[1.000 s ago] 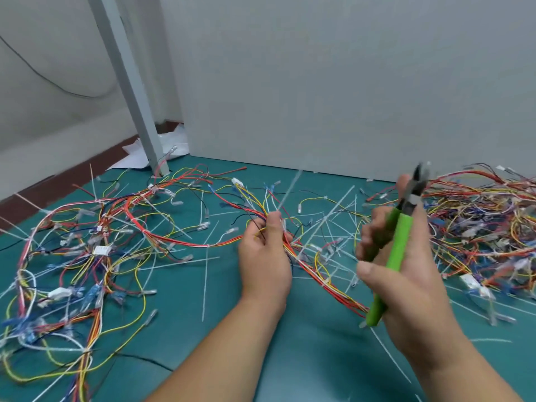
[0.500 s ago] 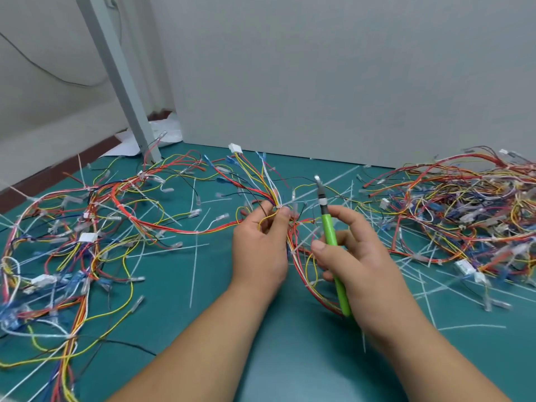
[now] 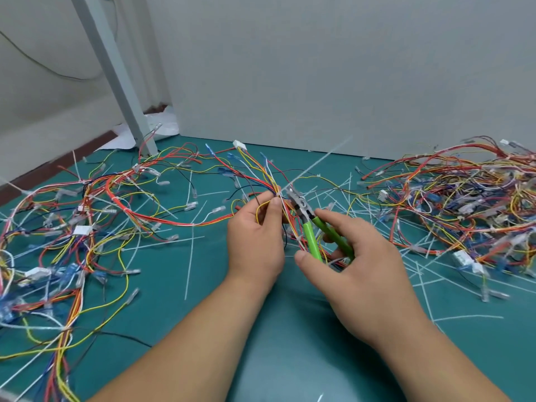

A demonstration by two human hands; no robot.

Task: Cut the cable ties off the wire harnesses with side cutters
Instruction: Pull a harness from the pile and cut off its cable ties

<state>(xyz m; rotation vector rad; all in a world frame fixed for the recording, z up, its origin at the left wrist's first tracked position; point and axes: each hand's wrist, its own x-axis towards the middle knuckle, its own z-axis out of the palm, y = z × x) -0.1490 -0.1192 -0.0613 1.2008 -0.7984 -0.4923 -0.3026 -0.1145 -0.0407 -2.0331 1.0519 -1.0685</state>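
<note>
My left hand (image 3: 255, 239) pinches a bundle of red, yellow and white wires of a wire harness (image 3: 261, 181) at mid-table. A white cable tie (image 3: 316, 163) sticks up and to the right from the spot just above my fingertips. My right hand (image 3: 356, 265) grips the green handles of the side cutters (image 3: 311, 227), which are spread apart. The grey jaws sit against the bundle at the base of the tie, right beside my left fingertips.
A teal mat (image 3: 290, 358) covers the table. Loose harnesses (image 3: 87, 227) spread over the left side and a dense pile of harnesses (image 3: 464, 204) lies at the right. Cut white ties (image 3: 191, 256) litter the mat. A grey post (image 3: 116, 74) and a grey wall (image 3: 319, 68) stand behind.
My right hand came down from the raised position at the right and brought the cutters' jaws to the bundle held by my left hand. The handles have spread apart.
</note>
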